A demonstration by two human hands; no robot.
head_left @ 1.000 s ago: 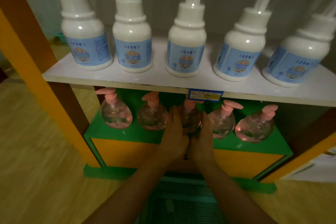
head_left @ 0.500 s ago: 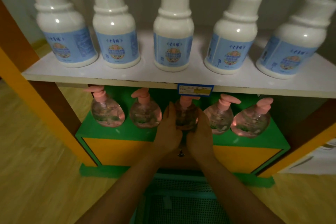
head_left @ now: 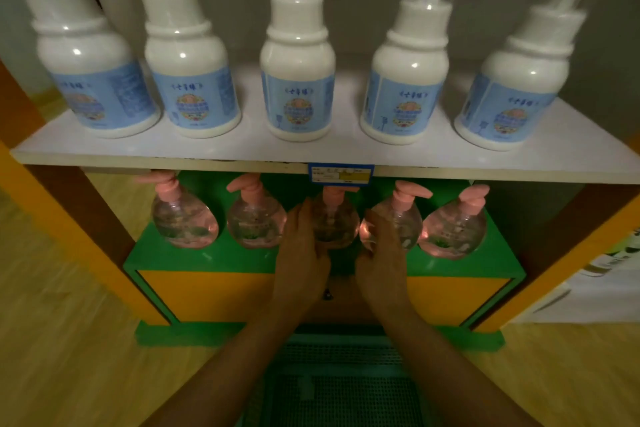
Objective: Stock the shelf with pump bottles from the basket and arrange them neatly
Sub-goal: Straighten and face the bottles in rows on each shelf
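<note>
Flanking the round clear plastic bottle with pink pump, left hand and right hand spread open; liquid-filled, likely heavy, slick; grip its belly.

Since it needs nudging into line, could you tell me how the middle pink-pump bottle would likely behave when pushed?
The middle bottle looks round-bodied and liquid-filled, so probably heavy and prone to rock. Its clear wall may be slippery. Neighbours stand close, so it could bump them.
</note>
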